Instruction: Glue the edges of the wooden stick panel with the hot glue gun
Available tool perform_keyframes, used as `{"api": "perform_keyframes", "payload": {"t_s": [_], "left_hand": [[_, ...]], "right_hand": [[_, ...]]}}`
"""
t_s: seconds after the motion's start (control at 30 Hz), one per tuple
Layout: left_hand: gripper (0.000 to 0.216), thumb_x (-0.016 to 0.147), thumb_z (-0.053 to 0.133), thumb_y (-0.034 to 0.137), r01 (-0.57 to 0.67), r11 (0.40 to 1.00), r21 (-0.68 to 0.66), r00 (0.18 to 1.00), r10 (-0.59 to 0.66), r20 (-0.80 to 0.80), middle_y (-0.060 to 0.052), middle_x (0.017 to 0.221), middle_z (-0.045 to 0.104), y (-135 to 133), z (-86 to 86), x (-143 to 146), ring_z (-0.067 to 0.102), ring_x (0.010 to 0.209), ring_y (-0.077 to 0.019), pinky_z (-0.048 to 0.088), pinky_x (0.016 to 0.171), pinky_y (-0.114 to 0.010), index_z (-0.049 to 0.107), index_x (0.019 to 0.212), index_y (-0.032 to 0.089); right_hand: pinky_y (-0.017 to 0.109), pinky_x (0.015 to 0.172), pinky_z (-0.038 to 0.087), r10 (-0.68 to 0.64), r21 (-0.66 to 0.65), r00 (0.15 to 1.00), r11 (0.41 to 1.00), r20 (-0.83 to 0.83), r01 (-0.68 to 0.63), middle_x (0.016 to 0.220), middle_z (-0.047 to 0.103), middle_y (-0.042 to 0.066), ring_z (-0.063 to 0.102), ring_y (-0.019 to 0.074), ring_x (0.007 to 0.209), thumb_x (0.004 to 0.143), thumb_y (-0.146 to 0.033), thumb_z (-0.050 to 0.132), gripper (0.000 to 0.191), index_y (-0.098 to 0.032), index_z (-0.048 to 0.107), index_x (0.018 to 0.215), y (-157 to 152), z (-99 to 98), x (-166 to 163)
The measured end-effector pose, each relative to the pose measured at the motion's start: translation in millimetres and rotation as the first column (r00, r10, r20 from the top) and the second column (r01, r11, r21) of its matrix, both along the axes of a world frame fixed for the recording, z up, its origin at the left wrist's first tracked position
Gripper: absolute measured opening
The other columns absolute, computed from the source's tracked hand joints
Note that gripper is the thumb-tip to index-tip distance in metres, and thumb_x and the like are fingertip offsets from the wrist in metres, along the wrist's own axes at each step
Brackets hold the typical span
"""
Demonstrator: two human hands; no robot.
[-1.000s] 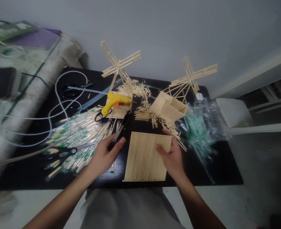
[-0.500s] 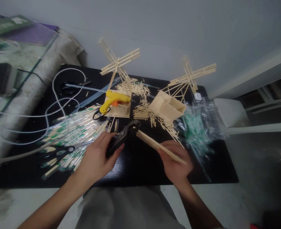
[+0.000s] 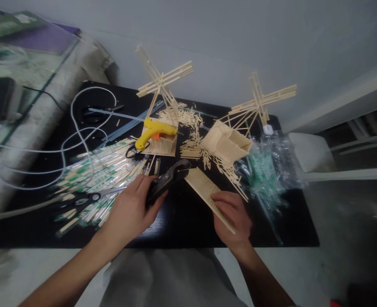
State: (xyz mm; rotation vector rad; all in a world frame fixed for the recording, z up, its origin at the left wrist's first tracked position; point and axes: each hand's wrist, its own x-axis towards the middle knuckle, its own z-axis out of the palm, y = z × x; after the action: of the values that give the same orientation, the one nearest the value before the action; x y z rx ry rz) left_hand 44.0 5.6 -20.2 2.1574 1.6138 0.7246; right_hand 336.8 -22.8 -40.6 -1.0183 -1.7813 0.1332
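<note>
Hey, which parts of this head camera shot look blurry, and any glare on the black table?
Head view: left edge smeared, white cable soft; centre sharper around the left hand on black cutters and right hand on the pale wooden stick panel; black table shows no glare.

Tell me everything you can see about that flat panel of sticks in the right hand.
The panel is a flat sheet of pale wooden sticks laid side by side. The right hand grips its near end, holding it tilted above the black table, seen almost edge-on. Its far corner reaches the black cutter; contact unclear.
</note>
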Motion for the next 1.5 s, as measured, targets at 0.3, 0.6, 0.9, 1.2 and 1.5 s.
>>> {"api": "perform_keyframes", "payload": {"t_s": [0.3, 0.6, 0.9, 1.2, 1.5], "left_hand": [[0.017, 0.107, 0.056, 0.041, -0.053, 0.989, -0.138, 0.990, 0.034, -0.140, -0.007, 0.091, 0.074, 0.9, -5.2, -3.7, 0.076, 0.082, -0.0323, 0.053, 0.067, -0.039, 0.061, 0.099, 0.027], [0.023, 0.107, 0.062, 0.041, -0.027, 0.993, -0.114, 0.991, 0.011, -0.134, -0.010, 0.109, 0.079, 1.2, -5.8, -5.1, 0.080, 0.094, -0.0341, 0.059, 0.073, -0.041, 0.068, 0.123, 0.026], [0.023, 0.110, 0.059, 0.042, -0.025, 0.994, -0.104, 0.995, 0.015, -0.095, -0.010, 0.109, 0.080, -1.6, -8.2, -4.8, 0.081, 0.092, -0.0341, 0.059, 0.072, -0.041, 0.071, 0.120, 0.025], [0.026, 0.111, 0.057, 0.045, -0.024, 0.990, -0.139, 0.995, 0.011, -0.097, -0.010, 0.109, 0.081, -0.8, -8.2, -4.3, 0.082, 0.093, -0.0348, 0.061, 0.075, -0.043, 0.072, 0.119, 0.025], [0.031, 0.112, 0.055, 0.050, -0.008, 0.986, -0.169, 0.999, 0.015, 0.042, -0.010, 0.107, 0.083, -2.0, -11.2, 1.6, 0.082, 0.096, -0.0332, 0.063, 0.082, -0.043, 0.074, 0.119, 0.026]], "right_hand": [[0.048, 0.080, 0.072, -0.005, -0.010, 0.998, 1.000, 0.057, 0.006, 0.116, 0.084, 0.011, 0.084, 0.0290, 0.101, 0.103, -0.001, 0.070, 0.034, -0.026, 0.074, 0.126, -6.7, 0.2, 1.5], [0.053, 0.078, 0.072, 0.035, 0.008, 0.990, 0.999, 0.140, -0.036, 0.115, 0.085, 0.012, 0.084, 0.0312, 0.101, 0.108, -0.010, 0.067, 0.032, -0.028, 0.073, 0.134, -4.7, 5.2, 6.4], [0.050, 0.080, 0.072, 0.054, 0.009, 0.985, 0.998, 0.161, -0.056, 0.119, 0.086, 0.010, 0.083, 0.0292, 0.106, 0.110, -0.009, 0.068, 0.035, -0.030, 0.072, 0.138, -7.0, 3.2, 9.5], [0.047, 0.076, 0.072, 0.046, 0.000, 0.989, 0.999, 0.142, -0.046, 0.114, 0.088, 0.006, 0.085, 0.0281, 0.099, 0.105, -0.003, 0.069, 0.049, -0.032, 0.072, 0.144, -4.8, 0.9, 6.9], [0.047, 0.079, 0.072, 0.038, -0.042, 0.996, 0.999, 0.085, -0.035, 0.114, 0.088, 0.005, 0.086, 0.0278, 0.098, 0.103, -0.003, 0.069, 0.050, -0.036, 0.075, 0.140, -4.9, -1.0, 6.7]]}}
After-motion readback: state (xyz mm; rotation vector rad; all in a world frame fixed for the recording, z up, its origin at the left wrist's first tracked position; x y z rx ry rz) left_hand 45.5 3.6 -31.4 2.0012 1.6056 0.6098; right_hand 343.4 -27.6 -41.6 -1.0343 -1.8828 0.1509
